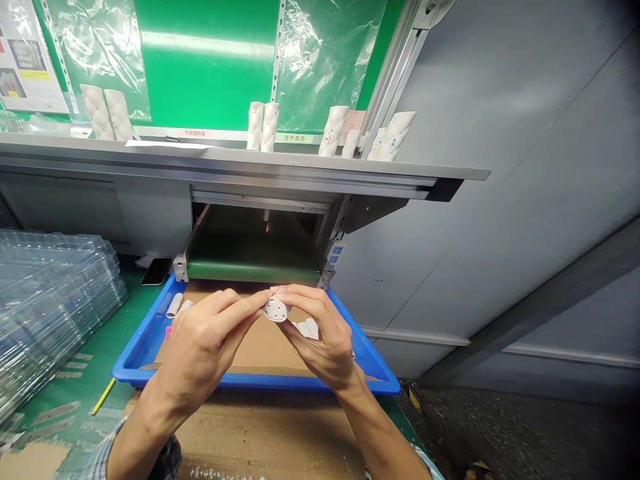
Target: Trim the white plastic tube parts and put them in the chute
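Between the fingertips of both hands is a white cylindrical part, its flat round end with small holes turned towards me. My left hand pinches its left edge, thumb and forefinger closed. On the other side, my right hand grips it with the fingers over the top and the thumb below. Both hands are above a blue tray lined with brown cardboard. White tubes lie in the tray's left corner, near a small pink piece. More white pieces show partly behind my right hand.
A green conveyor belt ends at the tray's far side. Stacked clear plastic trays stand at left, near a phone and a yellow stick. Several quilted white tubes stand on the shelf above. A grey wall rises at right.
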Demonstrator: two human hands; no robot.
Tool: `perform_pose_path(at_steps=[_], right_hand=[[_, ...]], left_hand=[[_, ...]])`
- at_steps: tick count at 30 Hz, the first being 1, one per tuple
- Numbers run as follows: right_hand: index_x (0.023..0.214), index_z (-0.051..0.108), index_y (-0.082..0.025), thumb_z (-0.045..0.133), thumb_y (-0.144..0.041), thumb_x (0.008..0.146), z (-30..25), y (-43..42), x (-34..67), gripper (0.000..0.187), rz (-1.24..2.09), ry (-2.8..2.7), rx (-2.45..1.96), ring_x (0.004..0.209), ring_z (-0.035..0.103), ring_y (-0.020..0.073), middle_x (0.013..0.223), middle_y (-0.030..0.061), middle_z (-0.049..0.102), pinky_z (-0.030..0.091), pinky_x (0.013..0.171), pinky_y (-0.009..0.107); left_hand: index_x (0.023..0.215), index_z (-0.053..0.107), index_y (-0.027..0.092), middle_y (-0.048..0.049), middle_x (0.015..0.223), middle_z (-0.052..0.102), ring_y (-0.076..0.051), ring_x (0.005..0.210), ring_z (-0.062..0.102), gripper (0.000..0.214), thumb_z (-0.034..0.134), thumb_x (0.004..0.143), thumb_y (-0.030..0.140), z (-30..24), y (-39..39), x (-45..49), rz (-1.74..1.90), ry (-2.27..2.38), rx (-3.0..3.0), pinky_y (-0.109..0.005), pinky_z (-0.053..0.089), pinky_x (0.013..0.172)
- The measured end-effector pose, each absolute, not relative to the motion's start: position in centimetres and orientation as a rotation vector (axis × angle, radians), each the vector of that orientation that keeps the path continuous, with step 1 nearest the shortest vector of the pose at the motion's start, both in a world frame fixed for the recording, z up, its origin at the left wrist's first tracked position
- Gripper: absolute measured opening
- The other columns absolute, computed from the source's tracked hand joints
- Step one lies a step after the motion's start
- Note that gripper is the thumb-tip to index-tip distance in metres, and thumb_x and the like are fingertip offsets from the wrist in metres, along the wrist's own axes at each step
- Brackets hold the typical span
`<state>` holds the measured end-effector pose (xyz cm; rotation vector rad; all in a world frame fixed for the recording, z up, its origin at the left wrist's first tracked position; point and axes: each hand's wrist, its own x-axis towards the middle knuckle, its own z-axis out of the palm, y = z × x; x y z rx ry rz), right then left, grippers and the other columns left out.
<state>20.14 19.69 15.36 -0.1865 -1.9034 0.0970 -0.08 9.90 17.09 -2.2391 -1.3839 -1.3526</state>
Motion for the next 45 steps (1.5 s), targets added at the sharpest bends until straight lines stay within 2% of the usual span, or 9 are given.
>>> perform_pose_path(at_steps=[8,13,18,21,24,29,33,37,45], right_hand=[[0.146,0.063,-0.03,0.074,-0.006,0.099,15.0,19.7,20.1,0.054,0.227,-1.899,-0.159,0.117,0.076,0.0249,0.126,0.0088,0.077,0.067,0.102,0.041],[0.167,0.04,-0.032,0.072,-0.021,0.105,13.9,19.5,19.8,0.071,0.446,-1.885,-0.092,0.123,0.077,0.026,0.129,0.0089,0.077,0.064,0.11,0.048],[0.164,0.048,-0.029,0.062,-0.041,0.111,14.8,19.6,19.6,0.056,0.757,-1.842,-0.189,0.158,0.049,0.0302,0.167,0.0133,0.054,0.044,0.131,0.056],[0.155,0.059,-0.022,0.053,-0.059,0.112,15.5,19.7,19.6,0.057,1.307,-1.729,-0.218,0.139,0.069,0.0328,0.153,0.0191,0.067,0.062,0.112,0.053],[0.146,0.066,-0.022,0.065,-0.057,0.107,15.5,19.8,19.5,0.053,1.558,-1.633,-0.259,0.116,0.082,0.0296,0.135,0.0177,0.079,0.071,0.095,0.044],[0.134,0.071,-0.026,0.085,-0.05,0.095,15.1,19.6,19.2,0.049,1.304,-1.586,-0.246,0.11,0.083,0.0269,0.124,0.0117,0.083,0.071,0.095,0.042],[0.126,0.076,-0.031,0.086,-0.032,0.096,14.8,19.3,19.1,0.032,0.926,-1.663,-0.322,0.116,0.079,0.0222,0.123,0.0044,0.083,0.066,0.105,0.039],[0.128,0.075,-0.031,0.08,-0.021,0.1,14.7,19.3,19.2,0.03,0.603,-1.769,-0.346,0.118,0.075,0.0219,0.125,0.0043,0.08,0.062,0.107,0.039],[0.134,0.07,-0.03,0.077,-0.025,0.103,14.9,19.1,19.5,0.032,0.384,-1.887,-0.295,0.117,0.075,0.0268,0.126,0.0078,0.079,0.064,0.102,0.045]], left_hand=[[0.14,0.071,0.031,-0.0011,0.104,0.075,-0.014,0.088,0.067,0.03,0.06,0.112,0.027,17.9,10.2,-0.3,-1.503,-1.413,-2.316,-0.024,0.052,0.079],[0.138,0.076,0.025,0.0003,0.085,0.078,-0.011,0.061,0.06,0.033,0.07,0.107,0.033,18.4,10.0,0.1,-1.666,-1.456,-2.69,-0.021,0.051,0.059],[0.126,0.081,0.023,-0.0004,0.079,0.079,-0.013,0.064,0.067,0.024,0.07,0.105,0.017,17.9,10.3,0.3,-1.712,-1.24,-2.659,-0.021,0.055,0.065],[0.129,0.078,0.02,-0.002,0.086,0.08,-0.013,0.068,0.069,0.03,0.06,0.107,0.011,17.5,10.7,0.7,-1.57,-1.075,-2.669,-0.022,0.054,0.065],[0.123,0.078,0.022,-0.0001,0.079,0.075,-0.012,0.062,0.063,0.026,0.055,0.113,0.02,17.3,10.7,0.9,-1.531,-1.071,-2.61,-0.023,0.047,0.06],[0.124,0.06,0.024,0.0081,0.066,0.053,-0.012,0.052,0.049,0.027,0.061,0.11,0.048,17.5,10.3,-0.1,-1.713,-1.606,-2.169,-0.023,0.038,0.052],[0.113,0.051,0.025,0.0047,0.08,0.06,-0.014,0.06,0.057,0.025,0.045,0.116,0.049,17.7,10.5,-0.5,-1.531,-1.729,-2.23,-0.026,0.041,0.058],[0.096,0.053,0.024,0.0048,0.072,0.059,-0.014,0.059,0.055,0.037,0.03,0.12,0.041,17.7,10.7,0.0,-1.367,-1.649,-2.279,-0.027,0.038,0.059],[0.081,0.053,0.022,0.0015,0.066,0.067,-0.016,0.052,0.06,0.057,0.04,0.113,0.068,17.1,10.9,1.3,-1.103,-1.485,-1.98,-0.031,0.029,0.054]])
